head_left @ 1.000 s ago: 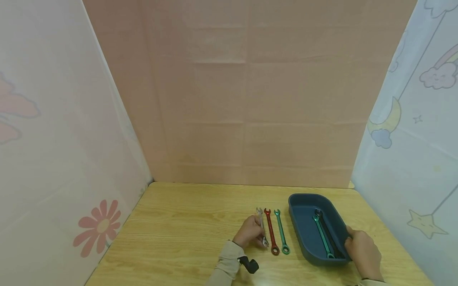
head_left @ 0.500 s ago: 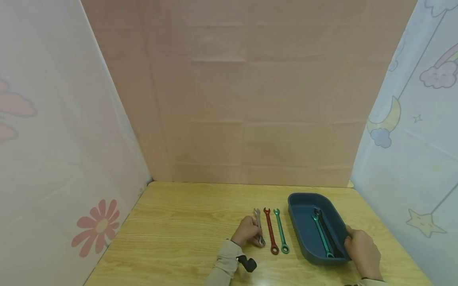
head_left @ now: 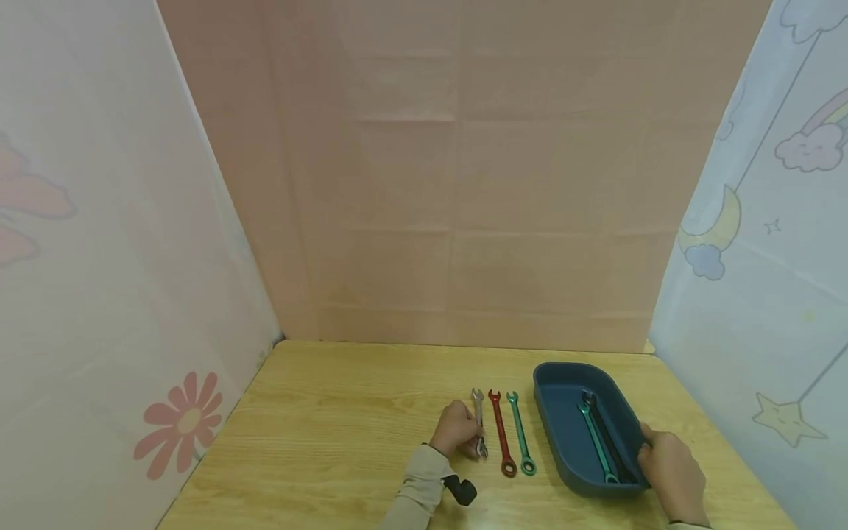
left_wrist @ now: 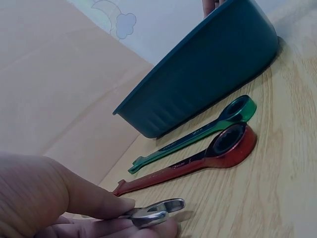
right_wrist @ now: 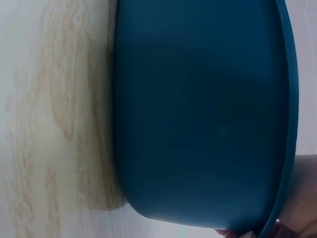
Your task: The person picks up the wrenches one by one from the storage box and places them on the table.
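Observation:
My left hand [head_left: 456, 429] pinches a silver wrench [head_left: 479, 417] between thumb and fingers, low over the table. In the left wrist view the open end of the silver wrench [left_wrist: 151, 214] sticks out past the thumb. Just right of it lie a red ratcheting wrench [head_left: 502, 434] and a green ratcheting wrench [head_left: 521, 434], side by side. My right hand [head_left: 672, 467] grips the right rim of a dark blue bin [head_left: 555, 442]. Inside the bin rest a second green wrench [head_left: 598, 442] and a black wrench [head_left: 610, 440].
The wooden table [head_left: 331, 427] meets a beige backdrop [head_left: 457, 221] at its far edge. Printed white sheets stand along the left and right sides. A black strap device [head_left: 460, 489] sits on the left wrist.
The left hand has shifted the silver wrench slightly left, widening the gap to the red one. The right hand stays on the bin's rim, and the bin holds its place.

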Action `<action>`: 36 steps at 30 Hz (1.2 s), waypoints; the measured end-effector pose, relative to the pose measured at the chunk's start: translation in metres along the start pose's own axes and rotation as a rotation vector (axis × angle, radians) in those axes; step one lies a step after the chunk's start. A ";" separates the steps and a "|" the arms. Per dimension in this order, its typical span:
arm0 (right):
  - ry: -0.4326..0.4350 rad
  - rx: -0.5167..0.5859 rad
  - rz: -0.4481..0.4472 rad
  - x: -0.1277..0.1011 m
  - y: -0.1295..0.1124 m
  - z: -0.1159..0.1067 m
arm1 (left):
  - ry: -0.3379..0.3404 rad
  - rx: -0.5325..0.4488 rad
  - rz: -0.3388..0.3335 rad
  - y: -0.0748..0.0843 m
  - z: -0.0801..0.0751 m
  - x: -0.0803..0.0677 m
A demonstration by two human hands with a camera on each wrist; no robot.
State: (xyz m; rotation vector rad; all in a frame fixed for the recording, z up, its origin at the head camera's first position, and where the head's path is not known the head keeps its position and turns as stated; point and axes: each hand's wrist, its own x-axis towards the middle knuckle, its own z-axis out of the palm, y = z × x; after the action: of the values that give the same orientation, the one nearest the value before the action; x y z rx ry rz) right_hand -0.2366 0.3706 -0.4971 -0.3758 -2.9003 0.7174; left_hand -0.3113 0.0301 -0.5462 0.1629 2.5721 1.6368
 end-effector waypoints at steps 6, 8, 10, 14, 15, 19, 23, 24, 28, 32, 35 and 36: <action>-0.009 0.005 0.005 0.001 0.001 0.001 | -0.006 0.004 -0.008 -0.004 0.003 0.003; -0.010 0.005 0.006 0.000 0.001 0.001 | -0.016 -0.003 -0.005 -0.005 0.004 0.004; -0.008 0.005 0.008 0.000 0.001 0.001 | -0.030 -0.013 -0.006 -0.006 0.005 0.004; 0.004 0.006 0.010 -0.001 -0.001 0.001 | -0.057 -0.015 -0.012 -0.006 0.004 0.004; 0.008 0.007 0.007 -0.001 -0.001 0.001 | -0.065 -0.016 -0.016 -0.005 0.003 0.004; 0.026 0.006 -0.014 -0.001 -0.002 0.000 | -0.092 -0.023 -0.036 -0.005 0.001 0.006; 0.018 -0.001 -0.011 -0.001 -0.003 0.000 | -0.091 -0.008 -0.038 -0.004 0.002 0.007; 0.012 -0.002 -0.008 -0.002 -0.003 0.000 | -0.086 0.003 -0.034 -0.004 0.003 0.008; -0.001 -0.011 0.005 -0.002 -0.003 0.001 | -0.077 0.028 -0.022 -0.005 0.005 0.008; -0.008 -0.014 0.005 -0.003 -0.001 0.002 | -0.072 0.023 -0.013 -0.006 0.008 0.007; 0.001 -0.014 -0.001 -0.002 -0.001 0.002 | -0.064 0.020 -0.003 -0.005 0.008 0.007; 0.007 -0.013 -0.002 -0.002 -0.001 0.002 | -0.063 0.017 -0.002 -0.005 0.008 0.008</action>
State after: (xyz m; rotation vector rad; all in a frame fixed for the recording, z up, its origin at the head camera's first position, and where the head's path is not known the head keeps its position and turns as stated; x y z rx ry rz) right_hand -0.2355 0.3687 -0.4982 -0.3761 -2.8995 0.6964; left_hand -0.3182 0.0362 -0.5538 0.2101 2.5401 1.5828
